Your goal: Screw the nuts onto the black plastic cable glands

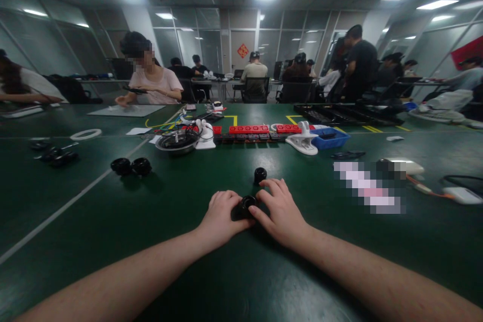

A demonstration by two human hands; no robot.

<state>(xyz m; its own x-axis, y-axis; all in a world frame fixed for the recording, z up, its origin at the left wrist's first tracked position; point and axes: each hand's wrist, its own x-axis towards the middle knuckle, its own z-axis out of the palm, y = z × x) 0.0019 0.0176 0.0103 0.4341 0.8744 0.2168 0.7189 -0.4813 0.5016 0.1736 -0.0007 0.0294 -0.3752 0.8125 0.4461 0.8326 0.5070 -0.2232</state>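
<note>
Near the middle of the green table, a shiny black round part [248,203] lies between my two hands. My left hand [223,214] is wrapped round its left side, thumb in front. From the right, my right hand [278,207] grips it, with the thumb on its right edge and the other fingers curved behind. A smaller black round part [260,175] stands just beyond my right fingertips. Two more black round parts [131,166] sit side by side to the left.
Across the green table [181,271] stand a metal bowl [176,150], red socket strips [249,130], a white clip stand [303,142] and a blue tray [332,139]. Dark parts [56,155] lie far left, a white device [409,166] right. A person [155,80] sits opposite.
</note>
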